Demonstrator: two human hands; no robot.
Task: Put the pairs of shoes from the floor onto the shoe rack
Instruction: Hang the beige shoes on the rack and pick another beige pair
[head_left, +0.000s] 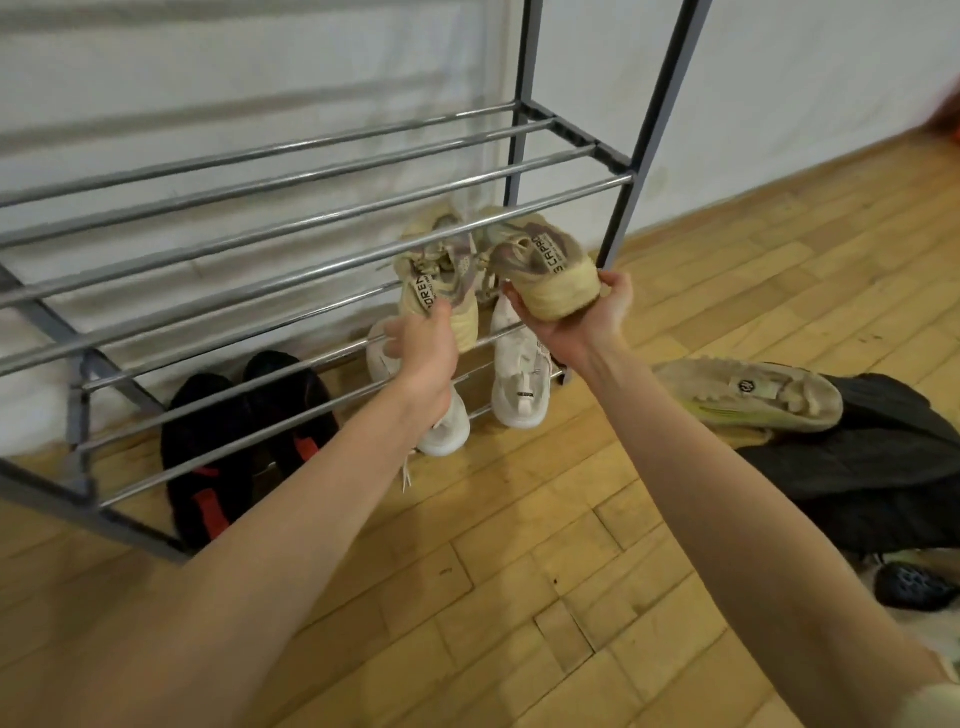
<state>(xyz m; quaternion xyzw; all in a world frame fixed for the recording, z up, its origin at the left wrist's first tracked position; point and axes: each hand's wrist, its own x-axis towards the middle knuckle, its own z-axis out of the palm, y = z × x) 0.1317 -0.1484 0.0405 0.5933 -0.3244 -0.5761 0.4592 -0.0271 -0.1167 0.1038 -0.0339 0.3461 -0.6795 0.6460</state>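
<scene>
**Shoes going onto the rack, two pairs down**

Black pair (244, 441) and white pair (519, 374) are sitting on the bottom tier, lower left to centre. Left hand (423, 345) and right hand (587, 317) are each gripping a beige shoe (540, 270) at the rack (311, 208) mid-frame. At right, another shoe (748, 395) is waiting.

Shoe toes (447, 223) perhaps behind bar (311, 270)

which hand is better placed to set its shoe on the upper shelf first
Probably the right hand: its beige shoe already has its toe over the upper shelf's front bar. The left hand holds its beige shoe lower, mostly under that bar.
</scene>
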